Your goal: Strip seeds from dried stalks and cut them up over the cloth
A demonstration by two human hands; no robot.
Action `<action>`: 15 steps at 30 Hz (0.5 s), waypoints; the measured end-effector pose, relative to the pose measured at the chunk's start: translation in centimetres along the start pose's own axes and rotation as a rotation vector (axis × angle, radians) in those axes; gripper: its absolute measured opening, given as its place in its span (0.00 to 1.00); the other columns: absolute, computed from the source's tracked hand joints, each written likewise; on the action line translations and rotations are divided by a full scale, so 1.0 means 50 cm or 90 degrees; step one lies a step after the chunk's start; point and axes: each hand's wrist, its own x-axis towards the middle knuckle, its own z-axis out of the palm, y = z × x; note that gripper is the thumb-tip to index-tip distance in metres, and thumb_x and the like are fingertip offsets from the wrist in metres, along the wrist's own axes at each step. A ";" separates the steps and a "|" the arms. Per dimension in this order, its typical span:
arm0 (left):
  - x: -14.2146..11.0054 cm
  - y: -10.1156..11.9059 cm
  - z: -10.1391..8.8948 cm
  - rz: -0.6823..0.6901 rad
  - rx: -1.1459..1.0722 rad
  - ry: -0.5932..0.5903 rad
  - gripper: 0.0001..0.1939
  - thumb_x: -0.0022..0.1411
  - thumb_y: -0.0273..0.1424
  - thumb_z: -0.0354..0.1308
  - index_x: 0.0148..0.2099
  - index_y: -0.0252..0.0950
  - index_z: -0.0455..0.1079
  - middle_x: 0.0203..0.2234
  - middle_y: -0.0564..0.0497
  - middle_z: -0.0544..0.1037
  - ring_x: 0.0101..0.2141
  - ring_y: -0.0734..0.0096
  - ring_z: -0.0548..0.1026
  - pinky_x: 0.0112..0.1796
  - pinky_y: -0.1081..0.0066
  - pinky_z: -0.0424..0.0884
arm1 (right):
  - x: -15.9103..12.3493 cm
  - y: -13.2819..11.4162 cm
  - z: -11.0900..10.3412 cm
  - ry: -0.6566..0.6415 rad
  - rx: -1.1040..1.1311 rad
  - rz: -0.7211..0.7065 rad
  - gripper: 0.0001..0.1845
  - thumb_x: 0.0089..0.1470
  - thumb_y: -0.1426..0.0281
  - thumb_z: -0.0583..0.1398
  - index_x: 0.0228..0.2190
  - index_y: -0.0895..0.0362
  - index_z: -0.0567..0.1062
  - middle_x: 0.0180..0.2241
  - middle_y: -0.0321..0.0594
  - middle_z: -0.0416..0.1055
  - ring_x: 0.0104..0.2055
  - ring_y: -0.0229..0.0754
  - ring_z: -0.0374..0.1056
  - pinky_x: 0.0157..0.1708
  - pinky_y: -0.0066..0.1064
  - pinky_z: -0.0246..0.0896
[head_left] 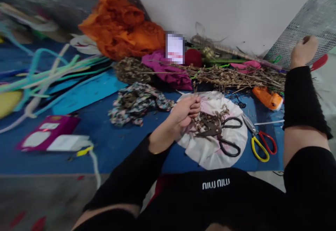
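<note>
My left hand (185, 112) is closed over the left edge of a round white cloth (207, 157). A thin brown stem seems to show just above its fingers, but I cannot make out whether it is gripped. On the cloth lie dry plant bits (206, 119) and black-handled scissors (220, 133). Far to the right, my right hand (304, 50) is raised with its fingers curled; what they hold, if anything, is hidden. Near that hand is a red flat object (319, 62). Scissors with red and yellow handles (259, 143) rest beside the cloth.
Bundled dry stems (236, 77) stretch along the back of the blue table (126, 154). Orange wrapping (118, 28), a lit screen (175, 49) and floral cloth (139, 101) sit toward the middle. Pipe-like coloured strips (52, 70) and a purple box (49, 131) are at left.
</note>
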 end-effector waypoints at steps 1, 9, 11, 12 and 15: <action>-0.002 -0.001 0.004 0.000 0.013 -0.003 0.20 0.75 0.28 0.50 0.26 0.36 0.58 0.14 0.63 0.53 0.12 0.85 0.47 0.14 0.84 0.47 | -0.016 -0.026 -0.016 0.023 -0.017 0.038 0.20 0.66 0.79 0.53 0.55 0.74 0.74 0.58 0.76 0.68 0.59 0.53 0.66 0.63 0.52 0.50; -0.017 -0.019 0.017 0.013 0.073 -0.169 0.26 0.76 0.48 0.50 0.29 0.35 0.65 0.16 0.61 0.53 0.13 0.84 0.47 0.15 0.81 0.44 | -0.423 -0.209 -0.142 -0.197 0.117 -0.447 0.17 0.66 0.68 0.61 0.55 0.53 0.78 0.53 0.50 0.76 0.54 0.48 0.70 0.55 0.42 0.64; -0.018 -0.029 0.022 -0.014 0.083 -0.202 0.31 0.72 0.58 0.48 0.29 0.36 0.65 0.15 0.61 0.53 0.13 0.84 0.46 0.15 0.79 0.42 | -0.519 -0.222 -0.141 -0.277 0.104 -0.567 0.21 0.67 0.65 0.60 0.59 0.54 0.76 0.55 0.50 0.76 0.60 0.52 0.69 0.58 0.45 0.64; -0.019 -0.033 0.025 -0.021 0.087 -0.209 0.33 0.70 0.61 0.47 0.28 0.37 0.63 0.15 0.60 0.53 0.13 0.84 0.46 0.15 0.78 0.41 | -0.554 -0.224 -0.137 -0.302 0.082 -0.598 0.21 0.67 0.65 0.59 0.59 0.52 0.75 0.57 0.49 0.75 0.63 0.53 0.66 0.60 0.48 0.62; -0.025 -0.040 0.038 -0.021 0.079 -0.206 0.35 0.66 0.65 0.47 0.27 0.39 0.58 0.14 0.59 0.51 0.13 0.84 0.46 0.16 0.76 0.39 | -0.609 -0.213 -0.117 -0.341 0.036 -0.659 0.20 0.68 0.68 0.56 0.59 0.47 0.76 0.61 0.45 0.74 0.69 0.52 0.61 0.65 0.51 0.56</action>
